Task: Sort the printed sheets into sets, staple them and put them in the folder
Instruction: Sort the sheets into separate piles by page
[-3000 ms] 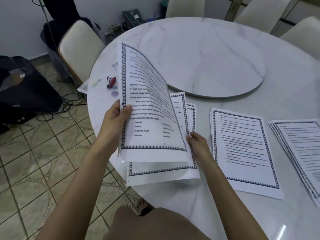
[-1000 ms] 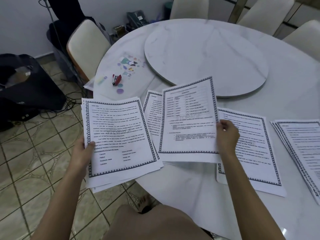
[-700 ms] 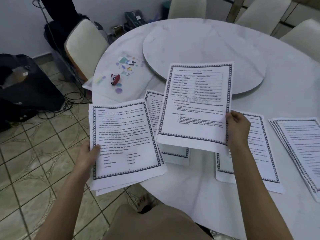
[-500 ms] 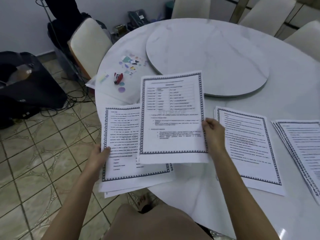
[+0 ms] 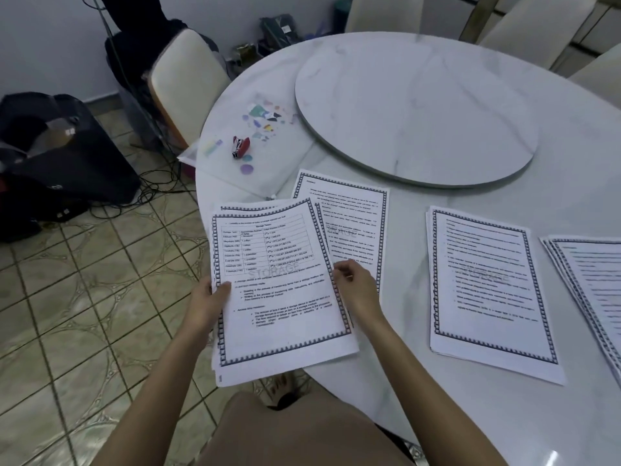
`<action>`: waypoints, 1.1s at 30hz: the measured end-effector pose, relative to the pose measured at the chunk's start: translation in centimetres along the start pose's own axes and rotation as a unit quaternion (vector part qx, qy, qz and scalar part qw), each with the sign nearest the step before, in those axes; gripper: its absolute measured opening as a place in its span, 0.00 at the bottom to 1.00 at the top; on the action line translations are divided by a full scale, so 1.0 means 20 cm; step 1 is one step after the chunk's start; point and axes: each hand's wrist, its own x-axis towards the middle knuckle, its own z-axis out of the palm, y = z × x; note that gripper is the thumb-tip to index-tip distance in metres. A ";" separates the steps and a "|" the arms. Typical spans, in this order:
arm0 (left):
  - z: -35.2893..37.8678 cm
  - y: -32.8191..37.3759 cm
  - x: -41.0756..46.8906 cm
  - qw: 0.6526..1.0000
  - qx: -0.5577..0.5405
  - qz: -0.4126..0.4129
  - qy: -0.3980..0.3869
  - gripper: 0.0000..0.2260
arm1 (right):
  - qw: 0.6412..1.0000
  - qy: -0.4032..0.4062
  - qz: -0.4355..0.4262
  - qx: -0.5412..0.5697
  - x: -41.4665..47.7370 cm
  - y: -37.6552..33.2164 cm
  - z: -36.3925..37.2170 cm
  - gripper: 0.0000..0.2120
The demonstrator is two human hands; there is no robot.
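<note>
Printed sheets (image 5: 279, 290), stacked: left hand (image 5: 206, 302) grips the left edge, thumb on top; right hand (image 5: 356, 289) meets the right edge, hold unclear. Rightmost pile (image 5: 594, 280) cut off.
</note>
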 end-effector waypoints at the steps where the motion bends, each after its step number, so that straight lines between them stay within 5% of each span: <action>1: -0.01 0.00 0.00 1.000 0.002 0.003 0.003 0.12 | 1.000 0.022 -0.004 -0.004 0.02 0.00 -0.03 0.08; 5: -0.06 0.00 0.03 1.000 0.019 0.011 0.008 0.12 | 0.993 0.099 0.009 -0.060 0.10 0.05 -0.16 0.08; 14: -0.11 -0.02 0.05 0.999 0.023 0.025 0.019 0.13 | 0.979 0.112 0.115 -0.125 0.15 0.02 -0.15 0.23; 23: -0.07 -0.03 0.08 1.000 0.017 0.013 -0.002 0.14 | 0.957 0.146 0.110 -0.224 0.19 -0.01 -0.04 0.28; 33: -0.07 -0.02 0.09 1.000 0.018 0.015 -0.011 0.14 | 0.988 0.115 0.092 0.047 0.20 -0.02 -0.12 0.08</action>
